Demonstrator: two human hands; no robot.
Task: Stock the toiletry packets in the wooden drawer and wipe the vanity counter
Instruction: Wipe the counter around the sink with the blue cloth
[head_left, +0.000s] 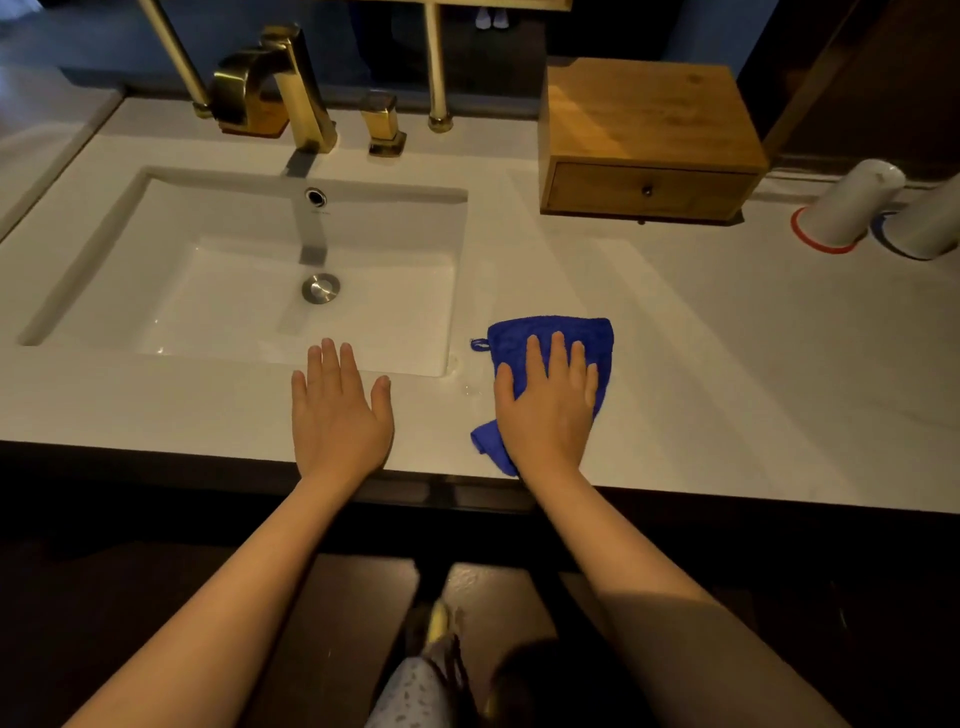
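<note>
A blue cloth (550, 332) lies on the white vanity counter (727, 338) just right of the sink. My right hand (545, 410) presses flat on the cloth, fingers spread over it. My left hand (337, 410) rests flat and empty on the counter's front strip, its fingertips reaching over the sink's near rim. The wooden drawer box (644, 135) stands at the back right of the counter with its drawer (649, 189) pushed in. No toiletry packets are visible. A few water drops (467, 387) sit between my hands.
A white rectangular sink (104, 249) with a metal drain fills the left half. A brass faucet (280, 83) and handle (384, 124) stand behind it. Two upturned white cups (852, 205) sit at the far right. The dark counter edge runs under my wrists.
</note>
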